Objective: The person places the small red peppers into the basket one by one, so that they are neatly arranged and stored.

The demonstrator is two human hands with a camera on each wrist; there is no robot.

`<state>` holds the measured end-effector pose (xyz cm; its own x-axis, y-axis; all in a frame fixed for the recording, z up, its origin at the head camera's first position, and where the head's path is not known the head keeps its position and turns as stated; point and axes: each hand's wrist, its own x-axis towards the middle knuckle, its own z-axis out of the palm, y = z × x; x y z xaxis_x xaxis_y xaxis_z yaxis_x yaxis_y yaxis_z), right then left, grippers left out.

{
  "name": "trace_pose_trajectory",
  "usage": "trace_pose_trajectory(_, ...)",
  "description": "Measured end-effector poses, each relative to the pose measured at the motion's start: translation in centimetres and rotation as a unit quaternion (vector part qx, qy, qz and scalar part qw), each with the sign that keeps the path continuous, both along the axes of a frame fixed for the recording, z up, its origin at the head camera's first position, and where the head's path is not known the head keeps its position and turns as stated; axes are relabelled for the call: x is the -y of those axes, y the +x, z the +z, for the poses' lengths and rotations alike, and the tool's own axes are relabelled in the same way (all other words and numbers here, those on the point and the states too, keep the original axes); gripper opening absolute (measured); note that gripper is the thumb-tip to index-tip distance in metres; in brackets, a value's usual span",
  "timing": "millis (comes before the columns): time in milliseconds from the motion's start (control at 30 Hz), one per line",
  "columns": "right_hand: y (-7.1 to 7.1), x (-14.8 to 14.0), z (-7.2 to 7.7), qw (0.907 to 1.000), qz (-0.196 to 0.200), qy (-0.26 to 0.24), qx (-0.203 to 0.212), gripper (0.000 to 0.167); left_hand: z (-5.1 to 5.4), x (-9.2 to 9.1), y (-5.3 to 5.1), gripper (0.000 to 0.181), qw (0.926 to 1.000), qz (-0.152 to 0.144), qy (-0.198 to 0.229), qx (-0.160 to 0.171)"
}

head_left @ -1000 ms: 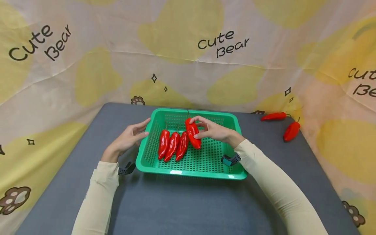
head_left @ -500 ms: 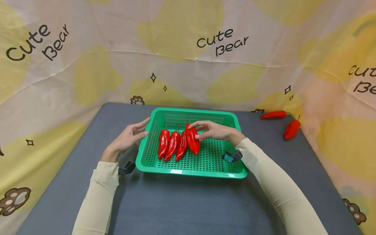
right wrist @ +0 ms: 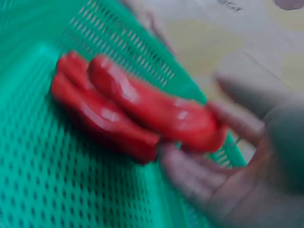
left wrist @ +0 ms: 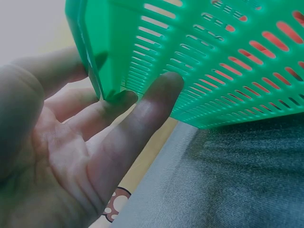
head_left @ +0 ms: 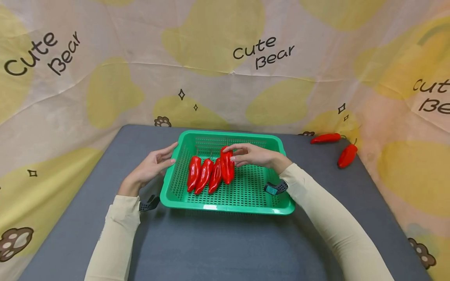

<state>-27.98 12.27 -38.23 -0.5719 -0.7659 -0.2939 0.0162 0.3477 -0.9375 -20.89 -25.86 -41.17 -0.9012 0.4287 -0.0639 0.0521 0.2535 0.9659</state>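
In the head view, my left hand [head_left: 149,168] touches the left rim of the green basket [head_left: 225,210]; its fingers look fairly straight against the outer wall in the left wrist view. Inside, three red peppers, one of them a pepper [head_left: 194,173] at the far left, lie side by side. My right hand [head_left: 254,156] pinches the top of a fourth red pepper [head_left: 227,171], resting against the third. The blurred right wrist view shows this pepper [right wrist: 156,109] with right-hand fingers [right wrist: 237,118] at its stem end.
On the grey table [head_left: 225,246], a red pepper [head_left: 326,138] lies at the back right, with another red pepper [head_left: 347,156] nearer the right edge. A printed cloth [head_left: 204,47] hangs behind the table and along its sides.
The fourth pepper has come down and left into the basket, turned nearly in line with the others. My right hand has shifted slightly left with it, while my left hand stays at the rim.
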Motion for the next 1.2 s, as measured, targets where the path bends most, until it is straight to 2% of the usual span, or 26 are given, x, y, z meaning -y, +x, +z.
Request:
trace_pose_trajectory(167, -0.1, 0.2, 1.3, 0.9998, -0.01, 0.013, -0.008, 0.045, 0.0, -0.1, 0.0, 0.067, 1.0, 0.004, 0.002, 0.004)
trace_pose_trajectory(333, 0.1, -0.3, 1.9, 0.9985, 0.001, 0.051, -0.02, 0.048, -0.2, -0.2, 0.0, 0.067, 0.9999, -0.003, 0.008, 0.006)
trace_pose_trajectory(567, 0.6, -1.3, 1.7, 0.9934, 0.029, 0.109, -0.021, 0.052, -0.2, -0.1, 0.2, 0.068, 1.0, 0.001, 0.007, 0.004)
trace_pose_trajectory(700, 0.7, -1.2, 1.6, 0.9915, 0.038, 0.125, 0.0, 0.053, -0.1, 0.0, 0.2, 0.067, 1.0, 0.0, 0.004, 0.006)
trace_pose_trajectory(833, 0.2, -1.0, 1.7, 0.9885, 0.046, 0.143, 0.017, 0.052, 0.1, 0.1, 0.0, 0.067, 1.0, 0.0, 0.004, -0.003)
trace_pose_trajectory(1200, -0.2, 0.1, 1.0, 0.9844, 0.049, 0.164, 0.04, 0.056, 0.2, 0.0, 0.2, 0.068, 0.9998, -0.006, 0.018, 0.005)
